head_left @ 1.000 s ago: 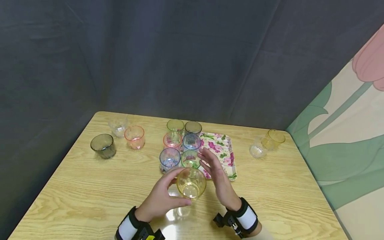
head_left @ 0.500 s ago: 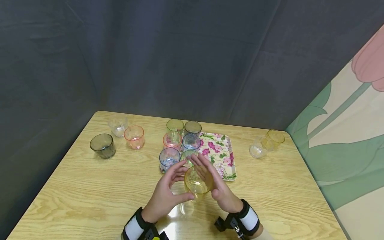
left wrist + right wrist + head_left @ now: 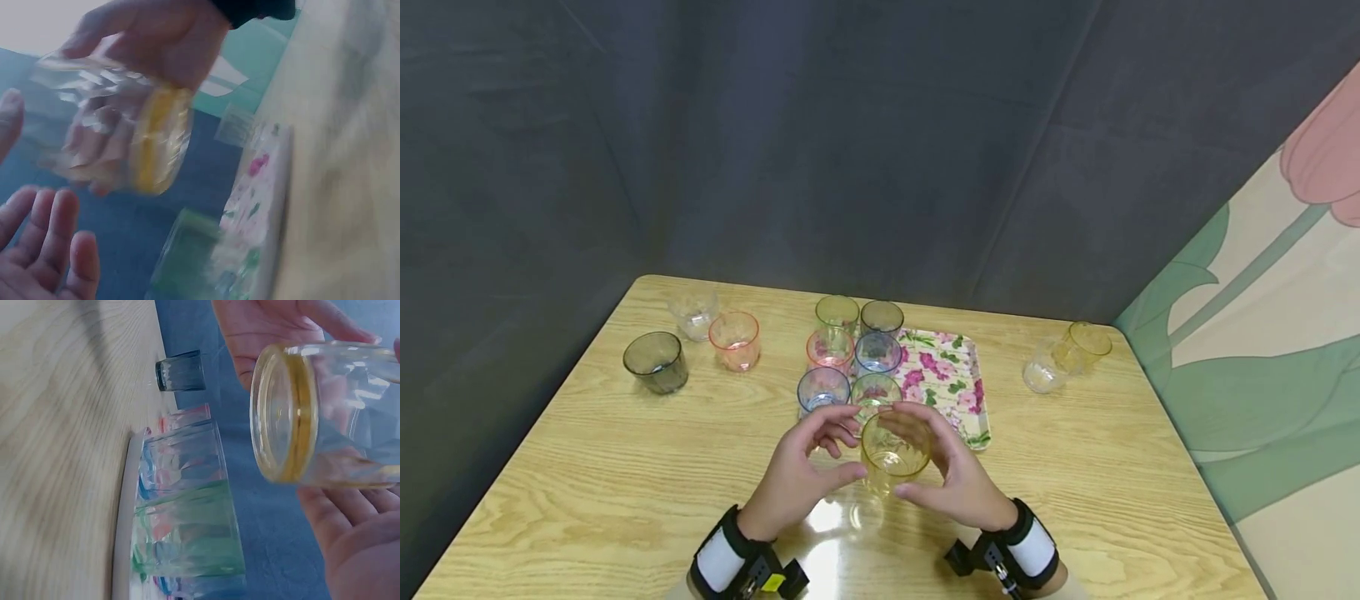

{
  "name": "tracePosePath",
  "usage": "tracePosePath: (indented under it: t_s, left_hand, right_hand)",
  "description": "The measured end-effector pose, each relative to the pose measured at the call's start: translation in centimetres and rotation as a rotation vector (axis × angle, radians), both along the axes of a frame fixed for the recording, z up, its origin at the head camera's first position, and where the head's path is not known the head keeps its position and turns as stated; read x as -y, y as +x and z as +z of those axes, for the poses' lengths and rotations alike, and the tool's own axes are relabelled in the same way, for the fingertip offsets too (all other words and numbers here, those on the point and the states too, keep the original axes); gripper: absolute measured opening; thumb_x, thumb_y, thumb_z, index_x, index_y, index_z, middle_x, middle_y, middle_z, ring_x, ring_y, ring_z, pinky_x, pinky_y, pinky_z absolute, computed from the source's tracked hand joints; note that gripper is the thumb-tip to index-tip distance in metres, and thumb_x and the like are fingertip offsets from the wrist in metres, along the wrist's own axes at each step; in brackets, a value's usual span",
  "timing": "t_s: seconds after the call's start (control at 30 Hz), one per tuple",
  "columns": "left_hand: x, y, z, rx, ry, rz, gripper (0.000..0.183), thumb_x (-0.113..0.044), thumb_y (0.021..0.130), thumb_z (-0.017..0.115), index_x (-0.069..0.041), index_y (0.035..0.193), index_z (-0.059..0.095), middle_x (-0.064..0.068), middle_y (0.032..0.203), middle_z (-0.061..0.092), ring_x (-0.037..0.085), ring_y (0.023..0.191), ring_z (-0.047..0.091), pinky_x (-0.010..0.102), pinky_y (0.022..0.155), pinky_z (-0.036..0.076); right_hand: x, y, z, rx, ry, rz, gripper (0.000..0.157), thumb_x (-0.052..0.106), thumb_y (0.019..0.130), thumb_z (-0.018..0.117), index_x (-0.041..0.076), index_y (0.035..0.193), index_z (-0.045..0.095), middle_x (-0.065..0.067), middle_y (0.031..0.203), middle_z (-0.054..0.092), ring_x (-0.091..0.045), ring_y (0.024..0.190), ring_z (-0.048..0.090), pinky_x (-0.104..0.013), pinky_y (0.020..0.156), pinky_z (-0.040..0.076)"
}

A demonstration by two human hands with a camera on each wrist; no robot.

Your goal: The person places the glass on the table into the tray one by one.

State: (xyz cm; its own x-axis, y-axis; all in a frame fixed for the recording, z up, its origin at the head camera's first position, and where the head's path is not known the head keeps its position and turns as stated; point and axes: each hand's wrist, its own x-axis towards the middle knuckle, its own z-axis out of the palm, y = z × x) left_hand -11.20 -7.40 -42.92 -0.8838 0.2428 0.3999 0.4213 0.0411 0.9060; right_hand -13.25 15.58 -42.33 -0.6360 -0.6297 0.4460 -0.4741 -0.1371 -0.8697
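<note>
- A yellow-tinted glass (image 3: 893, 458) is held above the table's near side, just in front of the tray, its thick base toward the wood.
- The right hand (image 3: 961, 477) grips it, fingers behind and thumb in front.
- The left hand (image 3: 796, 468) curves wide beside the glass, its fingers apart from it in the left wrist view.
- A floral tray (image 3: 951, 367) bears six upright glasses in two columns on its left side: olive (image 3: 837, 313), pink (image 3: 831, 348) and blue; dark grey (image 3: 882, 318), another blue and green (image 3: 877, 390).
- The tray's pink-flower print shows on its right, up to a raised rim.
- Bare wood separates the tray from a left group: smoky (image 3: 657, 364), clear and red-tinted glasses.
- More wood lies between the tray and a clear glass and a second yellow glass (image 3: 1082, 348) near the table's (image 3: 1112, 467) far right corner.
- A dark curtain (image 3: 880, 167) hangs behind the far edge.
</note>
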Motion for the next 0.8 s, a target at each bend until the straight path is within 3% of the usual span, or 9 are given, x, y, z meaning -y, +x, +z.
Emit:
tracePosePath:
  t_s: [0.1,0.2,0.33,0.43,0.53,0.63,0.7,0.8]
  left_hand:
    - [1.2,-0.6,0.4,-0.028,0.018,0.059,0.033,0.0,0.084,0.065,0.0,0.116,0.058,0.013,0.094,0.06,0.018,0.082,0.057,0.028,0.067,0.05]
    - [2.8,-1.6,0.8,-0.006,0.037,0.203,0.011,-0.003,0.091,0.056,0.002,0.1,0.061,0.008,0.078,0.056,0.016,0.068,0.052,0.024,0.057,0.046]
    - [4.7,-3.0,0.5,0.139,0.048,0.433,0.02,-0.017,0.096,0.052,0.0,0.092,0.061,0.005,0.067,0.05,0.017,0.057,0.048,0.022,0.048,0.041]
    - [5.5,-3.9,-0.8,0.281,-0.002,0.536,0.025,-0.02,0.098,0.048,0.001,0.097,0.062,0.009,0.072,0.054,0.021,0.061,0.054,0.021,0.049,0.043]
    - [6.1,-5.1,-3.1,0.37,-0.127,0.556,0.028,-0.02,0.098,0.047,0.002,0.107,0.062,0.017,0.083,0.06,0.025,0.069,0.059,0.023,0.055,0.046]
    - [6.5,-6.1,-5.4,0.394,-0.279,0.547,0.03,-0.02,0.097,0.049,0.002,0.113,0.063,0.021,0.095,0.065,0.024,0.078,0.06,0.032,0.067,0.05]
    - [6.6,-6.5,-6.2,0.396,-0.357,0.529,0.03,-0.019,0.096,0.051,0.001,0.113,0.065,0.02,0.097,0.067,0.024,0.084,0.059,0.039,0.073,0.051]
    - [6.5,-6.7,-6.4,0.371,-0.427,0.468,0.028,-0.016,0.094,0.054,0.001,0.112,0.066,0.02,0.101,0.068,0.025,0.09,0.059,0.046,0.081,0.051]
  right_hand:
    - [-0.4,-0.1,-0.3,-0.001,-0.015,-0.027,0.084,-0.02,0.072,0.063,-0.006,0.143,0.02,-0.03,0.144,0.033,-0.039,0.128,0.036,-0.034,0.108,0.037]
    - [-0.9,-0.2,-0.5,-0.004,-0.026,-0.044,0.083,-0.021,0.072,0.063,-0.008,0.142,0.02,-0.028,0.144,0.035,-0.039,0.127,0.037,-0.035,0.106,0.039]
    - [-1.7,-0.2,-0.5,0.0,-0.024,-0.072,0.082,-0.02,0.072,0.064,-0.01,0.141,0.021,-0.03,0.143,0.035,-0.039,0.127,0.037,-0.032,0.106,0.039]
    - [-2.2,-0.2,-0.3,0.0,-0.028,-0.089,0.081,-0.019,0.073,0.064,-0.01,0.14,0.021,-0.034,0.141,0.034,-0.039,0.127,0.037,-0.032,0.106,0.039]
    - [-2.7,-0.3,0.0,-0.006,-0.042,-0.101,0.079,-0.02,0.074,0.063,-0.011,0.14,0.021,-0.034,0.14,0.034,-0.04,0.126,0.038,-0.033,0.106,0.039]
    - [-3.1,-0.4,0.2,-0.003,-0.062,-0.111,0.076,-0.022,0.074,0.06,-0.013,0.139,0.021,-0.033,0.14,0.036,-0.041,0.125,0.038,-0.034,0.105,0.04]
    - [-3.5,-0.6,0.3,0.003,-0.067,-0.126,0.075,-0.023,0.074,0.059,-0.014,0.138,0.021,-0.03,0.14,0.038,-0.041,0.125,0.038,-0.033,0.105,0.04]
    - [-4.0,-1.0,0.3,0.007,-0.08,-0.157,0.074,-0.024,0.074,0.058,-0.014,0.138,0.022,-0.029,0.139,0.039,-0.04,0.124,0.039,-0.033,0.105,0.04]
